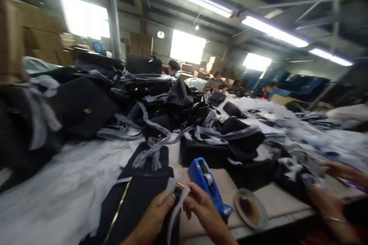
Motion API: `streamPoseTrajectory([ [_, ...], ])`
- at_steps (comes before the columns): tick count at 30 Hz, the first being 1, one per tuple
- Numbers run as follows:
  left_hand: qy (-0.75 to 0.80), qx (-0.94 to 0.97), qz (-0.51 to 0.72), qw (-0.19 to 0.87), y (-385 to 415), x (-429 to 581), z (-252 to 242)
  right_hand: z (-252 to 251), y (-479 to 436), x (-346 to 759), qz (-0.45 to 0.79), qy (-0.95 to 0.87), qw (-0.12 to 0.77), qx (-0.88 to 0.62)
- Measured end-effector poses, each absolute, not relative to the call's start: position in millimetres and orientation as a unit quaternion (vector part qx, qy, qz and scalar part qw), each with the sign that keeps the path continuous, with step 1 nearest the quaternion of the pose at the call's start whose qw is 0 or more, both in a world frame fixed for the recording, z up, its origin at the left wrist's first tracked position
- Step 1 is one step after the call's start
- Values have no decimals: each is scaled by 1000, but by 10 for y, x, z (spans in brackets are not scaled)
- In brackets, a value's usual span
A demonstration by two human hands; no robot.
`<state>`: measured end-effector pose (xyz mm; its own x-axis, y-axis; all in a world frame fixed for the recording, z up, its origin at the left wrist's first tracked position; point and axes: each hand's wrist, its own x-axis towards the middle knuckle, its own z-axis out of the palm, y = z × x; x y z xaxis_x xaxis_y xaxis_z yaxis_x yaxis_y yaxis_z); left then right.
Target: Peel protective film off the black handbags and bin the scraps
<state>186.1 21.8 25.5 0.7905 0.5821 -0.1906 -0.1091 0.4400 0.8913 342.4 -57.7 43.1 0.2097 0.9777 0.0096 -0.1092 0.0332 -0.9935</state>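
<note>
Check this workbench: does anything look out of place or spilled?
The shallow dish of brown matter, right of the blue tape dispenser, looks odd: it sits uncovered at the table's edge, near black bags. I see no spill, though blur could hide one.

Left hand (161,208) partly hiding small dark piece (178,188). Bottom edge cutting off black bag (145,195). Right edge cropping co-worker's arm (351,175). Gold emblem (87,111) blurring beyond reading.

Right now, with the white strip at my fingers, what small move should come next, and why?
Perhaps fold the white strip around the small dark piece: the left hand holds this piece, the right hand touches the strip, whose lower part hangs loose.
</note>
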Motion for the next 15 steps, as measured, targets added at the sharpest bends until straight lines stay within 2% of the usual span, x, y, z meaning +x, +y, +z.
streamPoseTrajectory([
  [8, 220, 571, 230, 756, 175, 1798, 458, 547, -425, 3366, 454, -453, 505, -577],
  [15, 265, 540, 190, 776, 107, 1787, 390, 621, -451, 3264, 370, -429, 519, -640],
])
